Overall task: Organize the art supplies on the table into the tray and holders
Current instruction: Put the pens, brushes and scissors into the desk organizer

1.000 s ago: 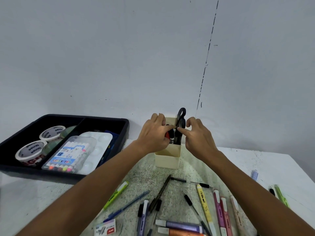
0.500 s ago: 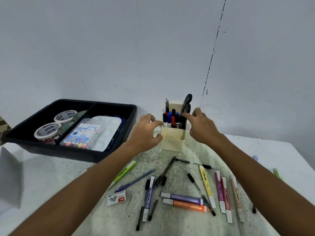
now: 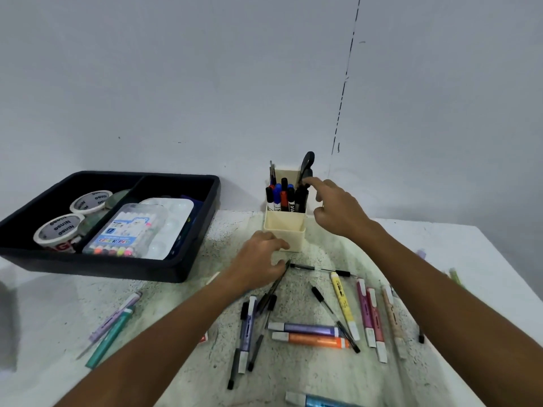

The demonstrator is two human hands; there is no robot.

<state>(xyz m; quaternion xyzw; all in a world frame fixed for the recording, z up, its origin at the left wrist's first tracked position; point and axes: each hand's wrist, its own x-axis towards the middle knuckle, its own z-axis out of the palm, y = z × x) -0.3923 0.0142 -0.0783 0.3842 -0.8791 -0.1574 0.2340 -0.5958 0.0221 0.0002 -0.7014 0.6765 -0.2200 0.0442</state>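
A cream two-compartment holder (image 3: 283, 232) stands at the back of the table. Its rear part holds several markers (image 3: 280, 196) and black-handled scissors (image 3: 307, 164); its front part looks empty. My right hand (image 3: 338, 210) hovers beside the holder, fingers loose, with the index fingertip at the scissors and markers. My left hand (image 3: 260, 257) is low in front of the holder, fingers relaxed over a black pen (image 3: 274, 289), with no visible grip. Loose pens and highlighters lie scattered nearer me, among them a yellow highlighter (image 3: 342, 304), a purple marker (image 3: 305, 329) and an orange marker (image 3: 311, 339).
A black divided tray (image 3: 188, 264) at the left holds two tape rolls (image 3: 55, 230), a colour pen case (image 3: 123, 230) and a white palette (image 3: 174, 218). A teal pen (image 3: 108, 339) and a lilac pen (image 3: 116, 317) lie at the front left. The wall rises right behind the holder.
My left hand has dropped from the holder to the loose pens in front of it. My right hand has let go of the markers and stays beside the scissors. The view has tilted down.
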